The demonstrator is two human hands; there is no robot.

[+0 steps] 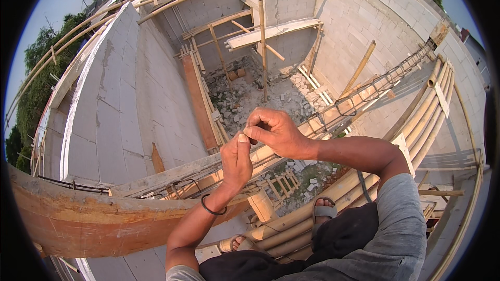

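1. Fingertips of the left hand (237,161) and right hand (281,134) meet in a tight pinch, the other fingers curled in; whether they grip something thin, I cannot tell.
2. Below them, a steel cage (383,84) of slim dark bars and bent loops runs diagonally toward the upper right, along a strip of orange-brown timber boards (211,179).
3. Smooth, jointed bamboo poles (291,224) lie side by side under the person's strapped sandals (325,209); more round poles are bundled at the right.
4. Broad, scuffed plywood (104,218), looking bowed through the lens, crosses the lower left.
5. Pale block walls (359,21), streaked with grey mortar, enclose a roofless room; its floor (234,106) is strewn with broken, angular rubble.
6. An upright bamboo post (262,47) stands near a raised whitish plank (276,32).
7. The right hand's own fingers hide most of the pinch. Dark trousers cover part of the poles, and the fisheye rim cuts off the outer walls and trees (44,73).
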